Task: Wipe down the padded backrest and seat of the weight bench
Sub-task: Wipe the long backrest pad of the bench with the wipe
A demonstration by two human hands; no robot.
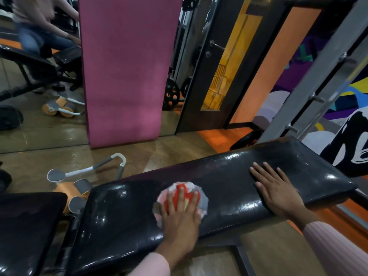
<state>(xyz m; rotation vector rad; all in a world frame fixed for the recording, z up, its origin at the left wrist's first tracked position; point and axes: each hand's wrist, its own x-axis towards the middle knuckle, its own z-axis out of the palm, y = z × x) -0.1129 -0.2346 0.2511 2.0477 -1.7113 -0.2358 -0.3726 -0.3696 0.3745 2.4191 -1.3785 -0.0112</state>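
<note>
The long black padded backrest [229, 176] of the weight bench runs from lower left to right, glossy and wet-looking. Its separate black seat pad [25, 222] lies at the lower left. My left hand [180, 212] presses flat on a red, white and grey cloth [201, 200] in the middle of the backrest, fingers spread over it. My right hand [278, 188] rests flat and empty on the backrest further right, fingers apart.
An orange and grey ab roller [79, 184] lies on the wooden floor behind the bench. A pink mat [127, 68] leans on a mirror wall. A grey metal rack upright [310, 76] rises at the right. The mirror shows a person's reflection [37, 30] by the bench.
</note>
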